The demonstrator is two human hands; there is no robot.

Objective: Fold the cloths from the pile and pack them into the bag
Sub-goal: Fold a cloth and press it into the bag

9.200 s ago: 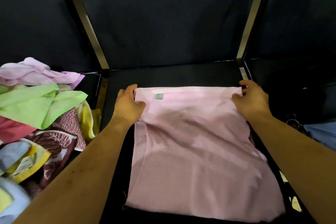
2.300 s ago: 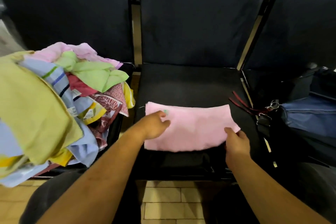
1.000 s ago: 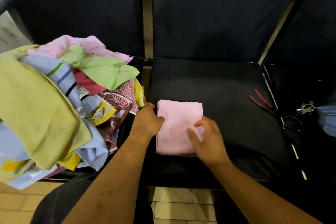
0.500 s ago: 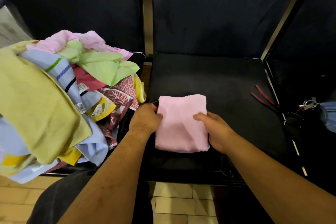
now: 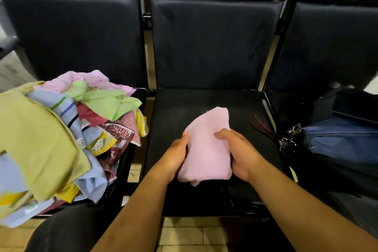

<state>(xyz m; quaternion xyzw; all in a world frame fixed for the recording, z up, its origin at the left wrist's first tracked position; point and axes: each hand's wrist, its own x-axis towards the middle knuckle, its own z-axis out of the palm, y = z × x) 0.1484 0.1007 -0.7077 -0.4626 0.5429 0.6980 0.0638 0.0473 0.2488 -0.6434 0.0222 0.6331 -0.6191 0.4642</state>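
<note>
The folded pink cloth looks light and limp, a thin soft fabric that will likely sag and fall open unless its layers are pinched together, so the safest hold is probably along the two long side edges, where all the layers can be caught at once. That is where it is held: the left hand grips the left edge and the right hand clamps the right edge with the thumb pressed on top, the other fingers hidden beneath. The cloth sits between the hands over the near part of the middle seat, seemingly lifted off it, its far end tilted towards the right. It is a plain pale pink, folded to a narrow oblong, with a loose corner drooping at the near end, which suggests the fold could slip in transit. The pile of unfolded cloths, yellow, green, pink, blue and patterned red, heaps on the left seat. The dark blue bag lies on the right seat, well apart from the cloth; whether its mouth is open cannot be told.
</note>
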